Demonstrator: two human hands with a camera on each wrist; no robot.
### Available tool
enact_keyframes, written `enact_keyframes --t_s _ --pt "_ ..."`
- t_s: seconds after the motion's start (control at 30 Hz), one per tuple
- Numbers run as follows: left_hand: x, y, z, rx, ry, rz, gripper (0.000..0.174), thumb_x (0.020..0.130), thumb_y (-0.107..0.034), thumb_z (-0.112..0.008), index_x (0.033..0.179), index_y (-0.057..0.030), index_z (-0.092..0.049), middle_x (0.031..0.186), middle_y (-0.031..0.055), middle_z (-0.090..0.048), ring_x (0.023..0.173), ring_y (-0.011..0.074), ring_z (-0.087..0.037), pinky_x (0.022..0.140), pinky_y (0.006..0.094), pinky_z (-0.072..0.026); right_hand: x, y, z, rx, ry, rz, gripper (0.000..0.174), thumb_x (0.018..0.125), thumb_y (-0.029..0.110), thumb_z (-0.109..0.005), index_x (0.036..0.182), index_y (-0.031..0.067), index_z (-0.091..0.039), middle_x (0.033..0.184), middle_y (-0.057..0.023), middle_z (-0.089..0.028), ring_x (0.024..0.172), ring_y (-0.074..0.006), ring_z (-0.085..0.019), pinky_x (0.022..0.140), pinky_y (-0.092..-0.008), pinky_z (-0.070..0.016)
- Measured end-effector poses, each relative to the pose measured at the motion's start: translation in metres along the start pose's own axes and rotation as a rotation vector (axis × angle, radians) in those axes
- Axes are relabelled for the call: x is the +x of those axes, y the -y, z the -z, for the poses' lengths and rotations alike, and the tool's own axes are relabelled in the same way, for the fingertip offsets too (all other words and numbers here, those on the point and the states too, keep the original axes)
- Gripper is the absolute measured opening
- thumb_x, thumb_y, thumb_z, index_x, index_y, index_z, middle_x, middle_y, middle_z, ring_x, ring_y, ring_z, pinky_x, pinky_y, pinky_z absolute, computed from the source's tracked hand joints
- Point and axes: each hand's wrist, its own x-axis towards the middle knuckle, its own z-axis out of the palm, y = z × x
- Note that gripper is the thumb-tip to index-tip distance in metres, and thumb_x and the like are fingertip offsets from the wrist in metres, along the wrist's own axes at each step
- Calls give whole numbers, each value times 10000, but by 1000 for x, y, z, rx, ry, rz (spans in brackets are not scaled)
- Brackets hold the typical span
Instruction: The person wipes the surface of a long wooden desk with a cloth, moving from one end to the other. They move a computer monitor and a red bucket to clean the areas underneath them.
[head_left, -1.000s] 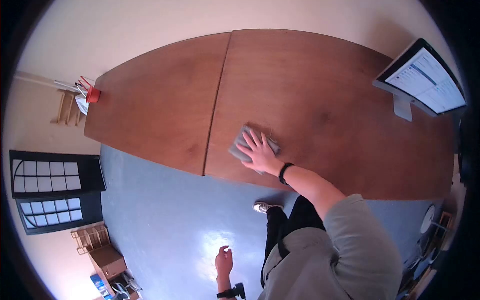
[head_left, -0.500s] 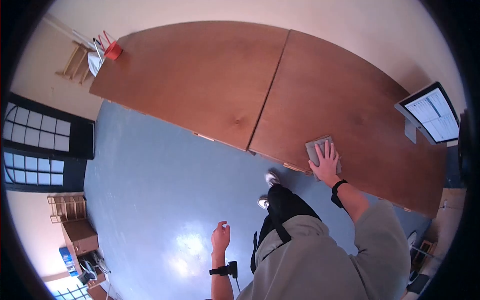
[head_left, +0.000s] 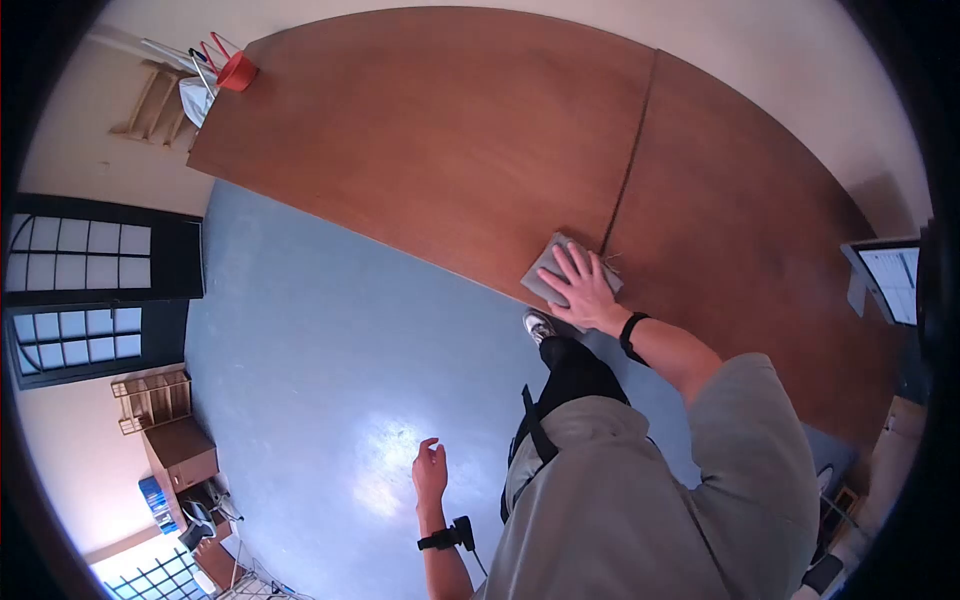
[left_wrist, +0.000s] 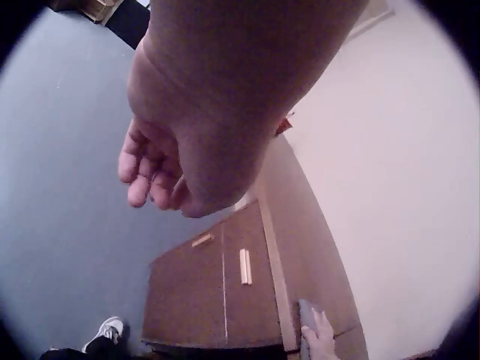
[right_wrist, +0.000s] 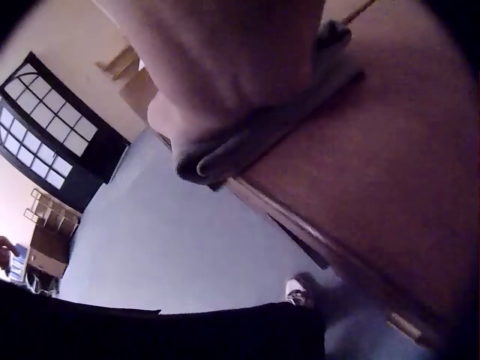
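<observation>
A folded grey cloth lies on the brown wooden tabletop, at its near edge by the seam between two panels. My right hand rests on it palm down, with straight, spread fingers pressing it to the wood. In the right wrist view the cloth is bunched under the palm and reaches the table's edge. My left hand hangs over the floor, away from the table, holding nothing. Its fingers are loosely curled in the left wrist view.
A red container with sticks stands at the table's far left end. At the right end is a monitor. Below the tabletop are cabinet doors with handles. Dark paned doors and a small wooden rack are at the left.
The right hand has slid the cloth leftward along the near part of the table, from right of the seam to the seam's near end. The left hand still hangs loosely; the view has shifted left.
</observation>
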Motion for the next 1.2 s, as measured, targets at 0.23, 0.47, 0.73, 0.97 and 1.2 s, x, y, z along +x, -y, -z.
enact_keyframes --t_s 0.23,0.47,0.73,0.97,1.2 --pt "31 2 17 -63 -56 103 233 892 -239 -578 1076 -101 -610 695 104 -622 677 293 -623 619 420 -471 47 8 -12 -6 69 64 669 784 449 -618 1393 252 -422 1508 -200 -206 1378 -438 -183 1028 -663 -214" --pt "98 8 54 -45 -3 10 250 903 -245 -562 1101 -94 -587 750 119 -654 720 312 -640 635 429 -483 191 76 -58 20 -34 -24 669 787 479 -605 1387 243 -429 1507 -198 -216 1380 -429 -187 1018 -676 -217" --pt "183 60 136 44 6 -74 243 901 -245 -564 1094 -101 -590 734 107 -652 714 312 -641 635 427 -488 242 108 -73 -4 -108 -106 672 775 474 -622 1374 222 -450 1497 -198 -242 1368 -427 -212 1023 -663 -219" --pt "302 91 194 93 93 -181 247 896 -251 -560 1088 -99 -588 754 121 -663 730 330 -648 642 438 -493 135 101 -43 -111 79 -300 716 807 501 -600 1422 211 -379 1528 -211 -159 1401 -435 -127 1053 -654 -160" --pt "343 97 202 19 89 -223 234 890 -247 -564 1075 -106 -594 725 116 -656 717 334 -643 634 445 -487 152 116 -55 -175 177 -571 734 839 507 -558 1458 202 -306 1544 -219 -48 1414 -436 -23 1071 -645 -100"
